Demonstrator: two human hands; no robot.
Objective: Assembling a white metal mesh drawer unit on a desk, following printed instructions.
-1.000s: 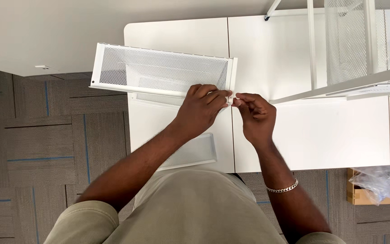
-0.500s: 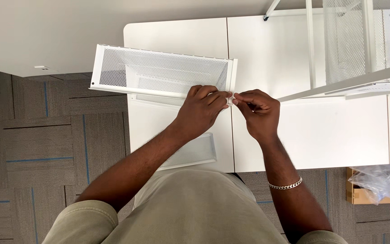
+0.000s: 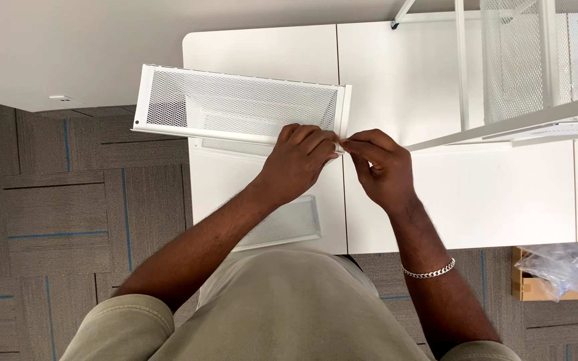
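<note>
The left hand (image 3: 300, 157) gripped the near right corner of the white mesh tray (image 3: 239, 105), fingers curled over its lower rim so that the long panel stretched away to the left of the knuckles and stood tilted above the white table (image 3: 262, 50). The right hand (image 3: 382, 170) sat just beside it, thumb and forefinger pinched together at the tray's corner; whether anything small was caught between them could not be told. Against the frames before, little had changed: both hands stayed at the same corner, the right one drawn slightly closer to the left, and the tray kept its place. Beyond the right fingers stood a white wire rack (image 3: 536, 67); a silver bracelet (image 3: 429, 272) circled the right wrist.
</note>
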